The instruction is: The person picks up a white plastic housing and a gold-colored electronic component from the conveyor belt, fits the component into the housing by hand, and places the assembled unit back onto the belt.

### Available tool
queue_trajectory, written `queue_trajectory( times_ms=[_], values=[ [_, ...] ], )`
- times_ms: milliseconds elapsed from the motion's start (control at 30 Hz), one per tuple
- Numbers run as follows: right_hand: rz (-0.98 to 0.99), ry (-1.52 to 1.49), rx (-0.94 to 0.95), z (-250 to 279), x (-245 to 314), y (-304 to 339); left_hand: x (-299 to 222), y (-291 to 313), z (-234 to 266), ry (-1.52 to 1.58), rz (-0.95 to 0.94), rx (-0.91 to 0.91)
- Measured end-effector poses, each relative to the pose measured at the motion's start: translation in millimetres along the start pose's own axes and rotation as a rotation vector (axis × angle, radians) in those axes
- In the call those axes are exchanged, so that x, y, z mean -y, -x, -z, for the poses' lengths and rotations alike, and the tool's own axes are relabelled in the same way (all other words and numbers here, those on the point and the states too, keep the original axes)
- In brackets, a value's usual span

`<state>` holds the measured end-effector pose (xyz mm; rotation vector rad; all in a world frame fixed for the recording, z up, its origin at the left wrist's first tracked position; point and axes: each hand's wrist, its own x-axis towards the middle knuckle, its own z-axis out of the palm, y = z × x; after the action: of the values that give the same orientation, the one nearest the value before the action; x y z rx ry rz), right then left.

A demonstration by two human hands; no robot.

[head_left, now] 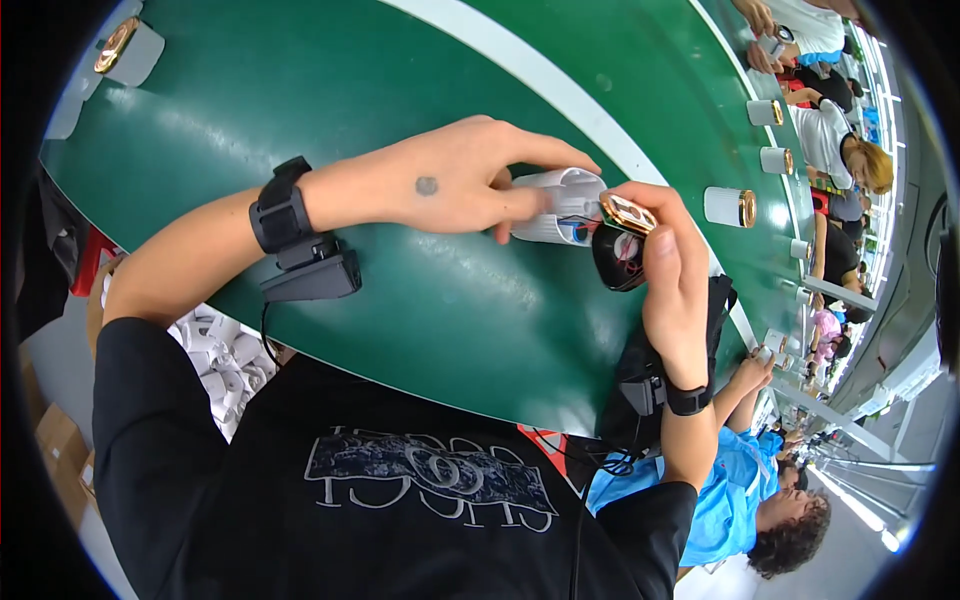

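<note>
My left hand is closed round a white plastic housing, which lies on its side with its open end toward my right hand. One of my left fingers, blurred, is at that opening. Inside, thin wires and a small blue part show. My right hand grips a gold-rimmed cap with a black cup-shaped part attached. Red wires lie in the black part. The two pieces are close together, just above the green table; whether wires join them I cannot tell.
The green conveyor table has a white curved stripe. A finished-looking white and gold unit stands right, another far left. White parts fill a container below the edge. A person in blue works to my right.
</note>
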<state>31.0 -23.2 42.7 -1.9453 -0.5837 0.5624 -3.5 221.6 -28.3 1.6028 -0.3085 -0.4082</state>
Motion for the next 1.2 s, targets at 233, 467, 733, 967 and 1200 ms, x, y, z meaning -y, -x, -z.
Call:
queue_trajectory(
  times_ms=[233,467,733,967,1200],
  values=[
    [-0.105,0.253,0.060,-3.4,21.2,-13.7,0.4,4.0,-14.0,-0.157,-0.159,-0.117],
    [-0.134,0.551,0.168,-21.5,48.4,-21.0,14.7,0.4,-15.3,-0.062,-0.169,-0.134],
    [0.055,0.662,0.116,-15.0,33.6,-15.3,14.1,1.4,-10.6,0.259,-0.056,-0.009],
    [0.033,0.474,0.090,-3.5,20.6,-10.6,17.2,2.3,-10.1,0.078,-0.193,0.100],
    [0.099,0.810,0.160,-1.4,32.9,-9.7,19.4,2.5,-5.0,0.071,-0.128,0.183]
  ],
)
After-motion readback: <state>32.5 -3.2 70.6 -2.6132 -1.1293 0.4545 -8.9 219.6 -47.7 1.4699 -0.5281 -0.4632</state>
